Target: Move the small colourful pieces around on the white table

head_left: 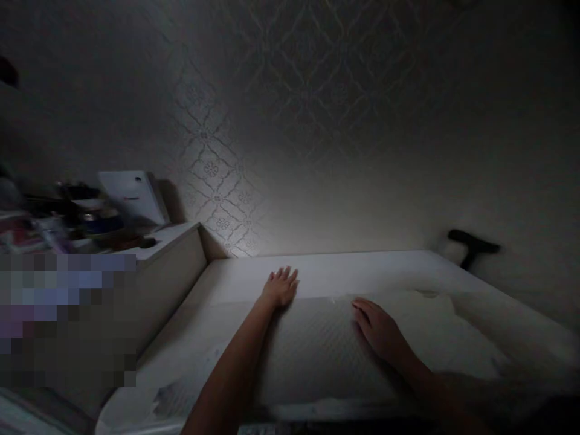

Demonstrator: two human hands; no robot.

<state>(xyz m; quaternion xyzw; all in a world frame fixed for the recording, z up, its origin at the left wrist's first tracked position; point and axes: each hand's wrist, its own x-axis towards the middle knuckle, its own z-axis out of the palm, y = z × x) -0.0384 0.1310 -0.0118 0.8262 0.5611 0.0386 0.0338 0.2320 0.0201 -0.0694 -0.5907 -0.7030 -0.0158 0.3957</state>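
Note:
The room is dim. A white mattress [389, 272] fills the lower middle of the head view, with a textured white cover or sheet [317, 350] spread over its near part. My left hand [281, 287] lies flat on the far edge of that cover, fingers stretched out. My right hand [378, 329] rests palm down on the cover a little to the right and nearer to me, fingers extended. Neither hand holds anything.
A low cabinet [174, 266] stands against the mattress at the left, carrying a white box [133, 196] and several dark cluttered items [90, 220]. A patterned wall [290, 121] rises behind. A dark T-shaped handle [471, 246] pokes up at the far right.

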